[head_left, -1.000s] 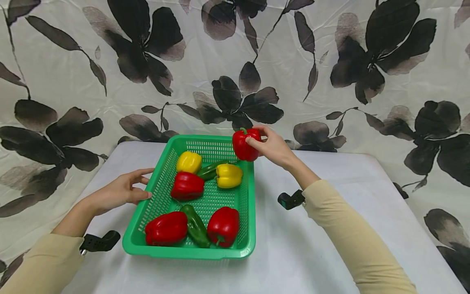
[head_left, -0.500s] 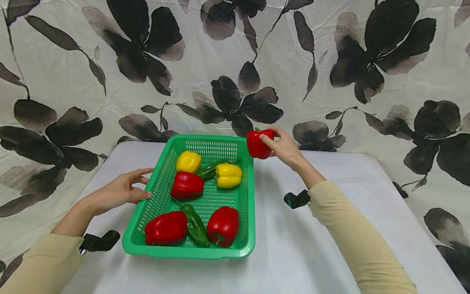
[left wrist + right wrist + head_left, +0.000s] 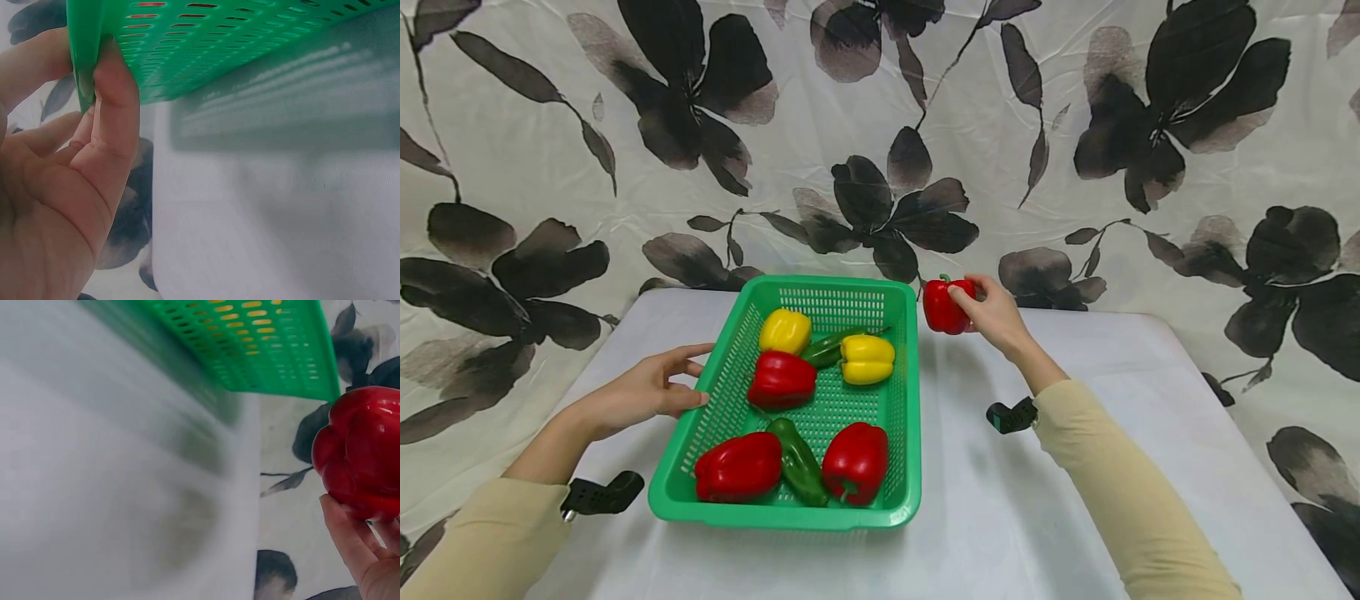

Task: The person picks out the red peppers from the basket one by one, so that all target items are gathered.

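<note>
Right fingers (image 3: pixel 342 534) are gripping a red pepper (image 3: pixel 936 310), left fingers (image 3: pixel 115 119) pinching the basket (image 3: pixel 913 433); transfer is seemingly needing gentle lowering.

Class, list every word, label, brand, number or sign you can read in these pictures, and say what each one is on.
None: no readable text shows in any view.
Green basket: no lettering visible.
Red pepper in the right hand: no sticker or label visible.
Backdrop: printed flowers and leaves only.
Black wrist devices: too small to tell whether they carry any marking.
</note>
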The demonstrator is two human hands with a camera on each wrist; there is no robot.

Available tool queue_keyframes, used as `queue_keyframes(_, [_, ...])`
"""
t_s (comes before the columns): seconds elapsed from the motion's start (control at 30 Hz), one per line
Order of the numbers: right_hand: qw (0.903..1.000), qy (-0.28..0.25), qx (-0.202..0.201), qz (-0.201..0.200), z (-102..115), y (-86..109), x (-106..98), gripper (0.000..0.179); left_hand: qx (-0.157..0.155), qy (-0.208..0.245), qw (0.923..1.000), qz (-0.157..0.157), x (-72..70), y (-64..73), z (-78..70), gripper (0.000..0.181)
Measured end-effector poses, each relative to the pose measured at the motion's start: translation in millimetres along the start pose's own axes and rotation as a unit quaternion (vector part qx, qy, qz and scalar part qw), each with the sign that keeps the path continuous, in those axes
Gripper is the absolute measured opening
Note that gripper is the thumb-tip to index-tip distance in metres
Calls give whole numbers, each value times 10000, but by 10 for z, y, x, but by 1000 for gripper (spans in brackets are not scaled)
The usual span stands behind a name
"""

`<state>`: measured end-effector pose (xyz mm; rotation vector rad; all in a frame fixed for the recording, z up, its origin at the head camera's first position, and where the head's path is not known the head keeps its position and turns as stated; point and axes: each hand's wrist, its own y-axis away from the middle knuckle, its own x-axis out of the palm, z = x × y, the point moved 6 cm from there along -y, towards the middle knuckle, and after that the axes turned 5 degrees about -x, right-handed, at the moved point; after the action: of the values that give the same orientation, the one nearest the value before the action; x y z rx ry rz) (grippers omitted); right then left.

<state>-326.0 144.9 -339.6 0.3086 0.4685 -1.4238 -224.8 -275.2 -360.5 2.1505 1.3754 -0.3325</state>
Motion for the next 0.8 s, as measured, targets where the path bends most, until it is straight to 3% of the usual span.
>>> queue_keyframes(0.53, [9982,240,468,282,-354,32,106,65,10,4,10000,16,4,7,-16,78])
queue_keyframes(0.8, [9954,642,565,421,-513,42,182,67,14,-16,10000,3,-1,-1,-4,78])
